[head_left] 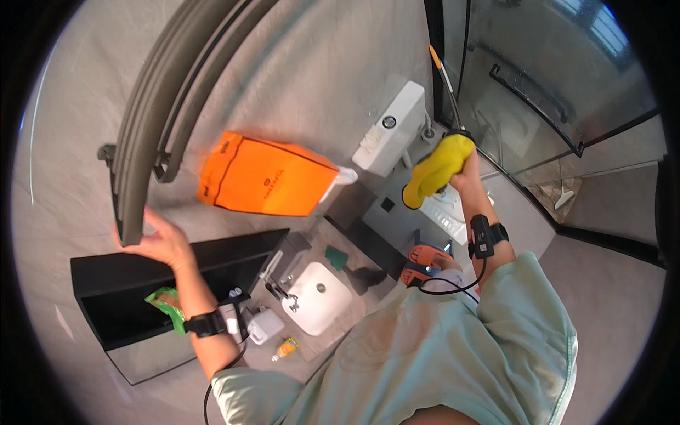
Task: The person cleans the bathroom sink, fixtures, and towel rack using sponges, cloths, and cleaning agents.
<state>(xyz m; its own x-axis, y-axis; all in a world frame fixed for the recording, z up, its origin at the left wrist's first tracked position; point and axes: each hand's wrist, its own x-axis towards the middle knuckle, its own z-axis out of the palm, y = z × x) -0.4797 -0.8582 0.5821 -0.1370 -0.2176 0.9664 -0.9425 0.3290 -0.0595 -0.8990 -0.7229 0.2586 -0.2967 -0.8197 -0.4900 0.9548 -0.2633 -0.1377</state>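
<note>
At the upper left, my left hand is closed around the lower end of a long grey rack with parallel bars, fixed to the wall. Its thumb lies on the near side, and the other fingers are partly behind the bar. Out to the right, my right hand grips a bunched yellow cloth with a dark edge. The cloth is held above the floor near the white toilet tank. An orange bag hangs on the wall between my two hands.
A white washbasin with a dark tap stands below. Beside it are a green cloth, a white jug and a yellow bottle. A black wall shelf juts out left; a black-framed glass door rises right.
</note>
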